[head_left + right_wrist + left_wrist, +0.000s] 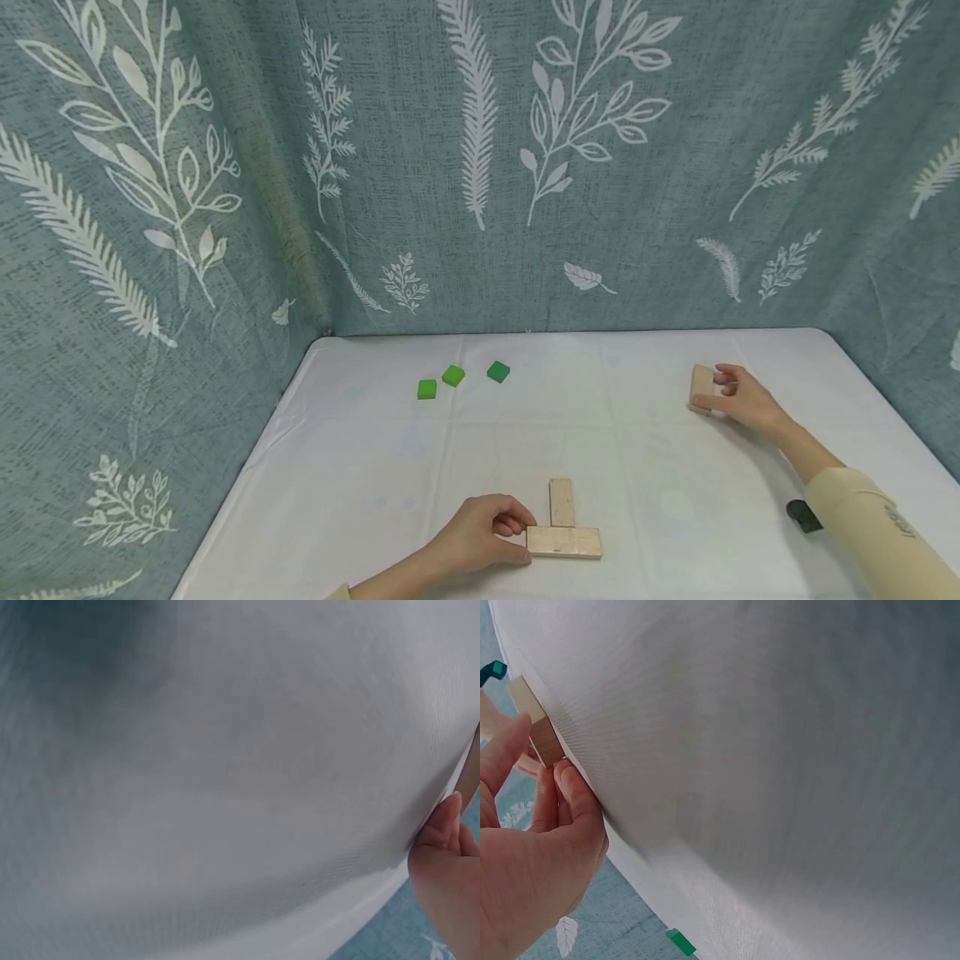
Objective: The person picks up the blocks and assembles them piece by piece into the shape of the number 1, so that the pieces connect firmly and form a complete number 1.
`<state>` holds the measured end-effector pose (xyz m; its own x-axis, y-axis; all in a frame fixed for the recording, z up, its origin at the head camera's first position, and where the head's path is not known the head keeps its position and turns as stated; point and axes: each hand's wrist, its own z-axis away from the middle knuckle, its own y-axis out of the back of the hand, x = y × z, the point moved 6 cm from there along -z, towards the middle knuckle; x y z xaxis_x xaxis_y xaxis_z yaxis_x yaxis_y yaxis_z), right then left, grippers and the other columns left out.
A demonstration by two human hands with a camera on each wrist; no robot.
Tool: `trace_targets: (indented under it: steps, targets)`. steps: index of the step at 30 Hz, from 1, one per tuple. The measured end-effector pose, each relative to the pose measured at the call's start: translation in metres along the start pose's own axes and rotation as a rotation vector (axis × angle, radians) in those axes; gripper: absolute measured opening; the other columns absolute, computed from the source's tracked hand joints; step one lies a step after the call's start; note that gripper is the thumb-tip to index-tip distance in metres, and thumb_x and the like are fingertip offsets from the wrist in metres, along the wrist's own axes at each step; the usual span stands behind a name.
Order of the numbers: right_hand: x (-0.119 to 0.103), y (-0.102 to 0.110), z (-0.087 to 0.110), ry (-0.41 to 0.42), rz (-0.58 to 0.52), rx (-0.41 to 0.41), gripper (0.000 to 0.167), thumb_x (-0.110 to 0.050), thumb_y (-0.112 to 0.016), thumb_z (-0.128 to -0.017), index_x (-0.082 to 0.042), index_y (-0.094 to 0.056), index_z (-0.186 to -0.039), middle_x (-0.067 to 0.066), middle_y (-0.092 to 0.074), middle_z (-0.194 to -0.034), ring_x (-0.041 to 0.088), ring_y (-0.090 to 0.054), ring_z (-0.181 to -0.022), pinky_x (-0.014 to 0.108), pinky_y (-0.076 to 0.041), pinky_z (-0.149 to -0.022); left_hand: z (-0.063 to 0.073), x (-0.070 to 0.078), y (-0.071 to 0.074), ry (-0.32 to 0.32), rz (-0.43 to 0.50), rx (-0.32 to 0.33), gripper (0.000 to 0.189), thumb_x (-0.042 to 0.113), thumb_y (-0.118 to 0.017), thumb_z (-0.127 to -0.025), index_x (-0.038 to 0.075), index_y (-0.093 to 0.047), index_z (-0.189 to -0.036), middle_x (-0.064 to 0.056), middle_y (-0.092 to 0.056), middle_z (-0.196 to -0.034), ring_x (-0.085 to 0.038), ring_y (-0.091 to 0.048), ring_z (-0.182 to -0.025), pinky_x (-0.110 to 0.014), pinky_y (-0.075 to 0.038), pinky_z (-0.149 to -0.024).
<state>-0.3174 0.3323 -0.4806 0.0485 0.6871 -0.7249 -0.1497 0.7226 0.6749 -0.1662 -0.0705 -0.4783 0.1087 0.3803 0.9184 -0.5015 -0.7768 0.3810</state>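
My left hand [483, 533] pinches the left end of a flat wooden block [564, 542] lying crosswise near the table's front. A second wooden block [561, 502] stands lengthwise against its far side, the two forming an upside-down T. The left wrist view shows the thumb on one side of the held block [536, 720] and fingertips on the other. At the far right, my right hand [742, 402] holds another wooden block [702, 383], thumb across its near end and fingers curled at its right side. A lower edge under it may be another block. The right wrist view mostly hides that grip.
Two light green squares [427, 389] and a darker green one [498, 372] lie towards the back of the white-covered table [360, 467]. A dark object [804, 516] sits beside the right sleeve [862, 508], partly hidden. Patterned teal curtains [420, 167] surround the table.
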Motion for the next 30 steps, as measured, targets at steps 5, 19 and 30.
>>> trace_targets:
  steps: [5,19,30]
  targets:
    - [0.0007,-0.0011,-0.0015,0.016,0.015,-0.002,0.101,-0.042,-0.072,-0.086,0.016,-0.014,-0.146,0.035,-0.034,-0.138,0.041,-0.039,-0.114,0.052,-0.039,-0.09,0.0006,-0.0002,-0.0003,0.002,-0.005,0.003,0.029,0.002,-0.085,-0.071,0.007,-0.07,-0.096,0.003,-0.063,-0.086,-0.006,-0.056,-0.079,-0.02,-0.05,-0.074]
    - [-0.0036,-0.005,-0.0005,0.069,0.067,-0.003,0.1,-0.036,-0.076,-0.084,0.022,-0.018,-0.141,0.035,-0.036,-0.127,0.041,-0.039,-0.109,0.054,-0.039,-0.089,0.0016,-0.0013,0.0,0.004,-0.003,-0.004,0.029,0.002,-0.084,-0.071,0.006,-0.069,-0.096,0.004,-0.062,-0.085,-0.006,-0.056,-0.079,-0.02,-0.049,-0.074]
    - [-0.0061,-0.0042,-0.0001,0.09,0.082,0.007,0.099,-0.036,-0.076,-0.084,0.022,-0.021,-0.141,0.036,-0.036,-0.128,0.042,-0.04,-0.107,0.054,-0.04,-0.087,0.0014,-0.0003,0.0007,0.005,0.011,-0.008,0.029,0.001,-0.084,-0.072,0.005,-0.069,-0.097,0.003,-0.063,-0.087,-0.007,-0.056,-0.079,-0.02,-0.05,-0.075]
